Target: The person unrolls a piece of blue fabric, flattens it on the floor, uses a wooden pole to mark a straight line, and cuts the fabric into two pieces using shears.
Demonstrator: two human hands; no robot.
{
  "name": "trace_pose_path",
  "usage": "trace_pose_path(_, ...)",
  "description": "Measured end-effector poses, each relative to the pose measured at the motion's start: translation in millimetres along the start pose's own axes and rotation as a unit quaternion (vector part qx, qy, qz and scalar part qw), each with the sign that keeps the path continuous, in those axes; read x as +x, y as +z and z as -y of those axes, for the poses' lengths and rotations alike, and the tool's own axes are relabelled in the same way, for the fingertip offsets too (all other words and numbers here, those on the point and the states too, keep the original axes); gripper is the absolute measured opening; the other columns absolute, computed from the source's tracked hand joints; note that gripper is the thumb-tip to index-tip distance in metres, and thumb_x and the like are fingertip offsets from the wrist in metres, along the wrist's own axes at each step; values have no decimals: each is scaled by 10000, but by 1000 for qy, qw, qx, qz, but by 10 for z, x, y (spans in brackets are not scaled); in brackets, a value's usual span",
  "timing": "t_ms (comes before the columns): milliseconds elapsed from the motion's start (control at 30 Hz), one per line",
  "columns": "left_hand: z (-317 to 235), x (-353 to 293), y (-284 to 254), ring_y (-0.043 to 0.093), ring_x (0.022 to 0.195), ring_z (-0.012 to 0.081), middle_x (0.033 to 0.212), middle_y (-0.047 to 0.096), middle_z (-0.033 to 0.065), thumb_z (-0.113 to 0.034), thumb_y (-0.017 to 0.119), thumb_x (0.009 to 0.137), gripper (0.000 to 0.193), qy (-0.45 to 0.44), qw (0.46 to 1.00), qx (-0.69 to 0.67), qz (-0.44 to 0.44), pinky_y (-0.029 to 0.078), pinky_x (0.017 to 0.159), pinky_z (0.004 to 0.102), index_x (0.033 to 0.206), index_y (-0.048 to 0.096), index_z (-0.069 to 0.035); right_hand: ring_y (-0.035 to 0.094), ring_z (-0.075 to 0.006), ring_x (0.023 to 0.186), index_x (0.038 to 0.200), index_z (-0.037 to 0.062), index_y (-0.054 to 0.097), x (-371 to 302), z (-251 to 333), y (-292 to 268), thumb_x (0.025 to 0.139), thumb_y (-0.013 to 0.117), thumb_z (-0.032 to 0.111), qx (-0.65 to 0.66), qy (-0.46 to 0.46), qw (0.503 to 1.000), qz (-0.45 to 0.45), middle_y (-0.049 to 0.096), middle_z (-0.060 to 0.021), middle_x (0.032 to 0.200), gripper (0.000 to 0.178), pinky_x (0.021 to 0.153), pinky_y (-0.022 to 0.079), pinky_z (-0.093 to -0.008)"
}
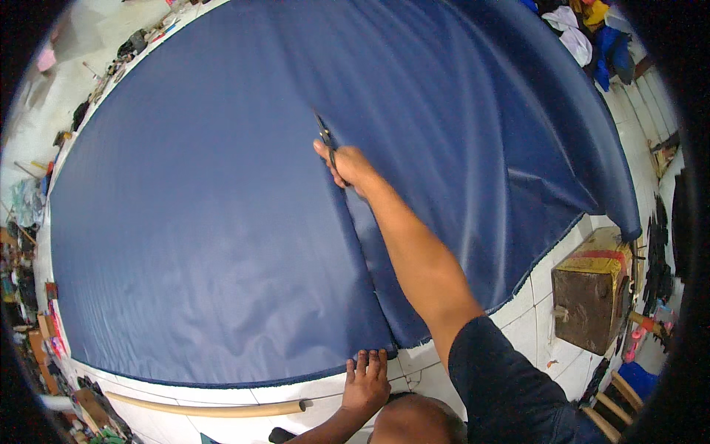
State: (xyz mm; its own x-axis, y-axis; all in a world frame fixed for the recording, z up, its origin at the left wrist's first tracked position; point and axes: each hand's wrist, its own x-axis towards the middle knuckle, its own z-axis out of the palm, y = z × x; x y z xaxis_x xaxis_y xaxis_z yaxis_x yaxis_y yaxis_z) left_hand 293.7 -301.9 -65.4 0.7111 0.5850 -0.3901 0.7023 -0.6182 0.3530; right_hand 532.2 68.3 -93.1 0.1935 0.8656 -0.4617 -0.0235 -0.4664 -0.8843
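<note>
A large sheet of dark blue coated fabric point(192, 192) is spread over the floor. My right hand point(349, 166) grips a pair of black-handled scissors point(323, 132) well in on the sheet, blades pointing away from me. Whether the blades are apart is too small to tell. From the scissors a cut runs back to the near edge, with a narrow gap between its two sides. Beside the near end of that cut, my left hand point(367, 381) lies with its fingers stretched out on the fabric's edge.
White floor tiles point(514, 333) border the sheet. A long cardboard tube point(207, 408) lies at the near left. On the right stands a worn box point(589, 296), close to the fabric's folded part. Loose clothes point(584, 37) are heaped at the far right, and clutter lines the left side.
</note>
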Motion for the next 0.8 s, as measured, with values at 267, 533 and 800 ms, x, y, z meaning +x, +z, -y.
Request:
trace_pose_path(267,79,128,-235,528,1198,407,1308,527,205,-347,604,862,618,-10,997,-66,34,435,978,577,1366,471,-15,461,-121,470,679,90,523,314,-17,115,833,701,564,45,-19,999,-13,485,-10,581,529,444,368,-286)
trace_pose_path(533,1704,2714,-1802,263,1409,447,1511,300,276,-414,591,903,710,-146,908,12,-392,217,1143,534,1442,377,-5,524,-180,450,559,57,539,410,-41,51,831,623,655,3,-13,1000,-21,522,-62,510,662,453,411,-336)
trace_pose_path(800,1956,3022,-1706,179,1458,400,1560,232,237,-527,558,859,846,-180,932,30,-313,110,1177,543,1484,316,-10,497,-137,465,646,66,546,388,-14,55,847,663,588,44,1,999,-11,507,-26,550,571,454,399,-296)
